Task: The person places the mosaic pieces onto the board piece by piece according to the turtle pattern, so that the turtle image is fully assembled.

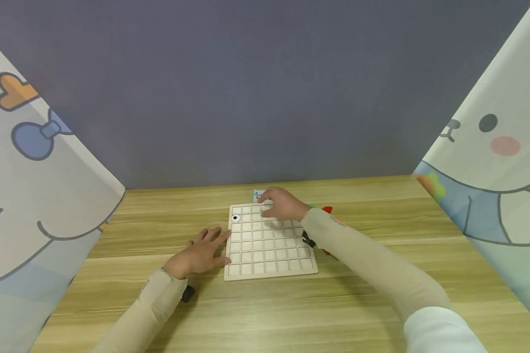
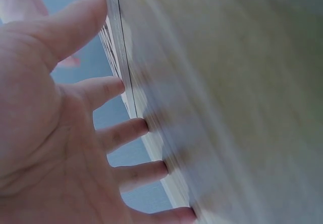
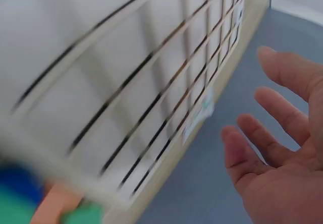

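A pale wooden grid board [image 1: 258, 255] lies on the table, with a round white piece with a black dot [image 1: 236, 218] in its upper left corner. My left hand [image 1: 201, 252] rests beside the board's left side, fingers spread on the table, thumb and index fingertip right at the edge. In the left wrist view, the palm of that left hand [image 2: 65, 118] is bare. Over the board's far edge hovers my right hand [image 1: 282, 203], thumb and fingers apart. Nothing shows between the fingers of the right hand [image 3: 277, 133] in the right wrist view.
Behind the board lies a small printed card [image 1: 258, 194], partly covered by the right hand. Colored pieces, including a red one [image 1: 328, 210], sit right of the board, mostly hidden under the right forearm. A grey wall [image 1: 265, 98] rises behind the wooden table [image 1: 256, 314].
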The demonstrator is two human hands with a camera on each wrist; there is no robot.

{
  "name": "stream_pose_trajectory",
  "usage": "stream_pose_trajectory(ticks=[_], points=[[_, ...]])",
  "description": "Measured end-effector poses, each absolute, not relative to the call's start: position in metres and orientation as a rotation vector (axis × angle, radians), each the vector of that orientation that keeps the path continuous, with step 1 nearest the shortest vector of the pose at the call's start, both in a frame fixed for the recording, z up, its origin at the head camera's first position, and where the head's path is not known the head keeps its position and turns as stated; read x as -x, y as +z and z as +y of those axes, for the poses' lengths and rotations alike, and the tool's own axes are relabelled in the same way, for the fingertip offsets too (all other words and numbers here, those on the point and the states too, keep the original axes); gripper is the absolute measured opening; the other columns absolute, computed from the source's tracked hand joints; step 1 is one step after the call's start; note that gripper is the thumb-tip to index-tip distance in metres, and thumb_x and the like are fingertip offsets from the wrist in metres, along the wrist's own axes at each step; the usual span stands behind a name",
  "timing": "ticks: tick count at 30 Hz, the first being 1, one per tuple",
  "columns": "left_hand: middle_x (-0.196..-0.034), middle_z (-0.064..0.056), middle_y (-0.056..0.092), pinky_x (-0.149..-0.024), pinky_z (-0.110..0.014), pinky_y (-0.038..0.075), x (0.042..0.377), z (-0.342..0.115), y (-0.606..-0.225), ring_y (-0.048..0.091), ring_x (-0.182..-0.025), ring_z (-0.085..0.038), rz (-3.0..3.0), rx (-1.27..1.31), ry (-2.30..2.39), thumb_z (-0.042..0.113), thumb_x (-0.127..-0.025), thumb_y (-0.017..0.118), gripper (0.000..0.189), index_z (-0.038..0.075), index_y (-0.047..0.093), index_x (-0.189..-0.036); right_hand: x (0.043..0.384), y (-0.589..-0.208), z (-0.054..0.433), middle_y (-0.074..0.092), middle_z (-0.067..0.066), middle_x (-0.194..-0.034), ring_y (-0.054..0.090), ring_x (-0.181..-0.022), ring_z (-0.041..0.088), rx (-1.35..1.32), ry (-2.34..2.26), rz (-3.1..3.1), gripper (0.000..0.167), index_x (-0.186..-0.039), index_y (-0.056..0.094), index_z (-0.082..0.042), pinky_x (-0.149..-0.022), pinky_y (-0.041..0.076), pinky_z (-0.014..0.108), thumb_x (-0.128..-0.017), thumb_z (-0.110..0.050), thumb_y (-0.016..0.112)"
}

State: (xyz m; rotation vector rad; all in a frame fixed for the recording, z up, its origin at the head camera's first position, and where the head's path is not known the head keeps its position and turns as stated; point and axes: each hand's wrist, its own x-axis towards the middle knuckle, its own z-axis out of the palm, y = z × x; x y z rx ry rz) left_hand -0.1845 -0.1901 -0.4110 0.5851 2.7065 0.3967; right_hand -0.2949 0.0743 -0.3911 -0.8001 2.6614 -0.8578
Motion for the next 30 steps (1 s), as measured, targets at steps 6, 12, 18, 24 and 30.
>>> stream_pose_trajectory(ticks=[6, 12, 18, 24, 30], points=[[-0.154, -0.02, 0.014, -0.09, -0.077, 0.018, 0.183, -0.191, -0.412, 0.01, -0.135, -0.052, 2.718, -0.599, 0.397, 0.046, -0.092, 0.057, 0.076, 0.015, 0.022, -0.152, 0.294, -0.391, 0.127, 0.048, 0.008, -0.134, 0.042, -0.125, 0.029, 0.734, -0.841, 2.693, 0.04, -0.121, 0.063, -0.006, -0.098, 0.038, 0.045, -0.085, -0.02, 0.073], [-0.154, -0.02, 0.012, -0.091, -0.077, 0.015, 0.183, -0.191, -0.412, 0.007, -0.135, -0.052, 2.705, -0.594, 0.432, 0.045, -0.092, 0.057, 0.076, 0.015, 0.02, -0.152, 0.288, -0.389, 0.168, 0.048, 0.01, -0.134, 0.039, -0.127, 0.032, 0.678, -0.842, 2.733, 0.04, -0.122, 0.063, -0.006, -0.099, 0.037, 0.048, -0.086, -0.019, 0.072], [-0.155, -0.019, 0.011, -0.092, -0.076, 0.015, 0.184, -0.192, -0.414, 0.007, -0.135, -0.052, 2.7, -0.594, 0.422, 0.046, -0.093, 0.056, 0.076, 0.017, 0.019, -0.153, 0.284, -0.394, 0.197, 0.05, 0.012, -0.133, 0.038, -0.127, 0.035, 0.658, -0.858, 2.764, 0.038, -0.12, 0.065, -0.006, -0.098, 0.037, 0.05, -0.084, -0.016, 0.073], [-0.155, -0.02, 0.011, -0.091, -0.077, 0.016, 0.185, -0.193, -0.415, 0.007, -0.135, -0.053, 2.7, -0.608, 0.405, 0.047, -0.093, 0.055, 0.077, 0.016, 0.019, -0.153, 0.278, -0.401, 0.217, 0.052, 0.016, -0.13, 0.043, -0.121, 0.037, 0.73, -0.791, 2.812, 0.037, -0.118, 0.065, -0.003, -0.099, 0.036, 0.052, -0.084, -0.012, 0.073], [-0.155, -0.02, 0.01, -0.091, -0.077, 0.015, 0.186, -0.193, -0.415, 0.007, -0.135, -0.053, 2.699, -0.606, 0.39, 0.047, -0.093, 0.055, 0.077, 0.016, 0.019, -0.153, 0.274, -0.408, 0.23, 0.052, 0.021, -0.13, 0.046, -0.118, 0.039, 0.795, -0.766, 2.804, 0.029, -0.117, 0.066, -0.001, -0.099, 0.034, 0.055, -0.089, -0.008, 0.065]])
